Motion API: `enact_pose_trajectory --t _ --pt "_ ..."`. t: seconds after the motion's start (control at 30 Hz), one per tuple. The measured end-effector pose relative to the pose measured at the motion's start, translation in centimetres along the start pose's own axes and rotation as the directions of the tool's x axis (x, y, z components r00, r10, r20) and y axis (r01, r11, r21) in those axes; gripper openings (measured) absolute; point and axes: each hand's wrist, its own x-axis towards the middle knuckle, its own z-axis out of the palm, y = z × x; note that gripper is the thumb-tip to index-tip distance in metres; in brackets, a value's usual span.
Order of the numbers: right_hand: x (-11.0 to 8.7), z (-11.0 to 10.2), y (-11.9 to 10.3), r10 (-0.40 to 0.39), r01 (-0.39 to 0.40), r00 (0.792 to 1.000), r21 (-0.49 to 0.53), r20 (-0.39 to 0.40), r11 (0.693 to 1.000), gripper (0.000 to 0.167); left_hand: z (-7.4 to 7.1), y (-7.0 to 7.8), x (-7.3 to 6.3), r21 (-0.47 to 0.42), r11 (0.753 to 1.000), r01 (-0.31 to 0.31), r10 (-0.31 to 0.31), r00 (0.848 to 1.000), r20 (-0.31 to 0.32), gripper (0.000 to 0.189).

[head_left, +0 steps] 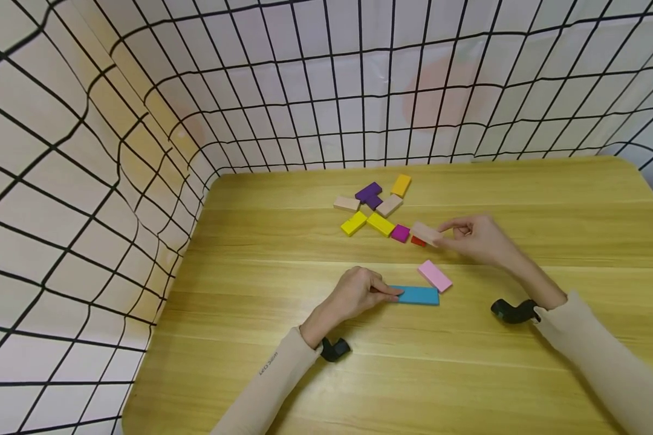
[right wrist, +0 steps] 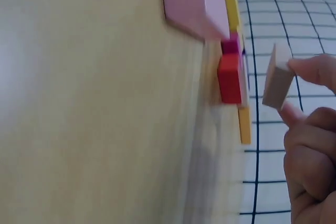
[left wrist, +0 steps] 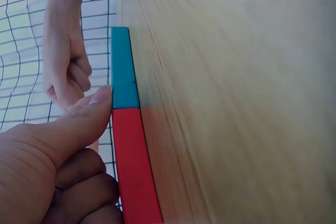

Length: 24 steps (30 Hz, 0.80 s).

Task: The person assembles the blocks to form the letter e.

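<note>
My left hand (head_left: 361, 292) pinches the left end of a flat blue block (head_left: 420, 295) low at the table. In the left wrist view, the thumb lies against this teal-blue block (left wrist: 124, 69), near its seam with a red length (left wrist: 136, 166) in line with it. My right hand (head_left: 480, 239) pinches a pale wooden block (head_left: 424, 233) between thumb and fingertip. In the head view that block overlaps a small red block (head_left: 418, 241); the right wrist view shows a gap between the red block (right wrist: 229, 78) and the held wooden block (right wrist: 278, 77).
A pink block (head_left: 435, 276) lies by the blue block's right end. Beyond, a magenta block (head_left: 400, 234), yellow blocks (head_left: 381, 224), purple blocks (head_left: 368, 193), wooden blocks (head_left: 347, 203) and an orange block (head_left: 401, 185) lie grouped. Black wire mesh (head_left: 375, 90) borders the table (head_left: 261, 241).
</note>
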Motion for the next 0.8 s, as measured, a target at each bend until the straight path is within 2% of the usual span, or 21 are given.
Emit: enact_pose_trajectory --t 0.13,0.3,0.8 --pt "-0.5 1.1 -0.4 -0.066 0.066 0.997 0.002 0.052 0.998 0.03 0.0 0.0 0.0 0.011 1.0 0.002 -0.002 1.0 -0.002 0.016" --pt "-0.5 2.2 -0.9 -0.048 0.049 0.994 -0.012 0.1 0.999 0.025 -0.1 0.1 0.1 0.014 1.0 0.004 -0.004 1.0 -0.001 0.016" --pt "0.5 3.4 -0.9 -0.02 0.029 0.997 -0.113 0.081 0.993 0.024 -0.1 0.3 0.1 0.052 0.999 0.01 -0.01 1.0 0.005 0.017"
